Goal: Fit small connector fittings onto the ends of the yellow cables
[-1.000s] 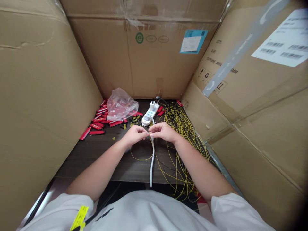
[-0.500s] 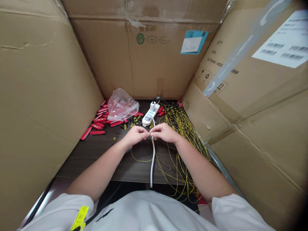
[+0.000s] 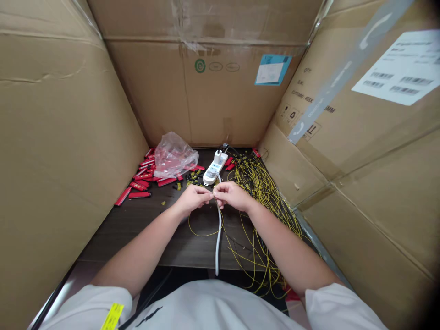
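While the fingertips of both bare hands meet above the middle of the dark wood-grain table [image 3: 137, 233], the right hand [image 3: 233, 196] pinches a thin, flexible yellow wire [image 3: 202, 235] between thumb and fingers. The left hand [image 3: 193, 200] has its thumb and forefinger closed in a pinch right beside those of the right; what lies between them is too small to tell. The yellow wire hangs in a loose loop on the near side of the hands, crossing a thick white cable [image 3: 218, 238] that runs towards the near edge of the table.

Just beyond the hands is a long white plastic power strip [image 3: 213, 172], tilted slightly to the right, with a white plug adapter [image 3: 218, 156] at its far part. To its left, small yellow and black pieces [image 3: 194, 175] are scattered on the table. Farther left, a crumpled clear plastic bag [image 3: 174, 156] lies over part of a spread of flat red pieces [image 3: 139, 195]. On the right, a large tangle of thin yellow wires [image 3: 264, 188] stretches from the far side down to the near edge, partly behind the right forearm. Tall brown cardboard panels [image 3: 220, 101] stand at the left, far and right sides.
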Demonstrator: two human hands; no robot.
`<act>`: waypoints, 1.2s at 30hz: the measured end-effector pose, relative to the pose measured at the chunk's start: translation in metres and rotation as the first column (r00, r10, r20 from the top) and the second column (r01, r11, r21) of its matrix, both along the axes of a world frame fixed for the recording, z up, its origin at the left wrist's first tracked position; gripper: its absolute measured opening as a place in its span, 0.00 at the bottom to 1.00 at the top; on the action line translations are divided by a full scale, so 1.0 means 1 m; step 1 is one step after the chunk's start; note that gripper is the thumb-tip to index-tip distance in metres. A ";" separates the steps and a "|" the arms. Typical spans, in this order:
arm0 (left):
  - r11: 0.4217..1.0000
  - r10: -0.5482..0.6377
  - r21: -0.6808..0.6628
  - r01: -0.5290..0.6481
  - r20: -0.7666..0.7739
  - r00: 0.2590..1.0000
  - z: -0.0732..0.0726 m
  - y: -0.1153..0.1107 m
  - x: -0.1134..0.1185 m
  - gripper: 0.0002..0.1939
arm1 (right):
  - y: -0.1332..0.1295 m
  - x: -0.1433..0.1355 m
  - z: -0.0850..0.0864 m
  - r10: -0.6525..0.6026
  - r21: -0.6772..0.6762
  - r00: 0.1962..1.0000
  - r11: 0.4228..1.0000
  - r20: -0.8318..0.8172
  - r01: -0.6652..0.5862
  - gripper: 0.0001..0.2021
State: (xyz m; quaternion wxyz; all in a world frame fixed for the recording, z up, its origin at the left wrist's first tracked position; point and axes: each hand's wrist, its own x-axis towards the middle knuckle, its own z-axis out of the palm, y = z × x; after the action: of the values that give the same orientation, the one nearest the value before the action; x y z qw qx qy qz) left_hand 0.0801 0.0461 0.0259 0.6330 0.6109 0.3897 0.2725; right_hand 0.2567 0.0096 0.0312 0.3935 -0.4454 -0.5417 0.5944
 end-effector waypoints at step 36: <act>0.999 0.036 -0.037 -0.033 0.076 0.996 0.001 -0.004 0.005 0.17 | 0.004 -0.010 -0.002 -0.249 0.020 0.962 0.967 -0.112 0.253 0.14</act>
State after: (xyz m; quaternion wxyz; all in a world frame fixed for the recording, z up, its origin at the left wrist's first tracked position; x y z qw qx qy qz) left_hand 0.0850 0.0419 0.0270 0.6534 0.5819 0.3802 0.2998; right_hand 0.2464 0.0140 0.0289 0.5022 -0.4707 -0.4688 0.5536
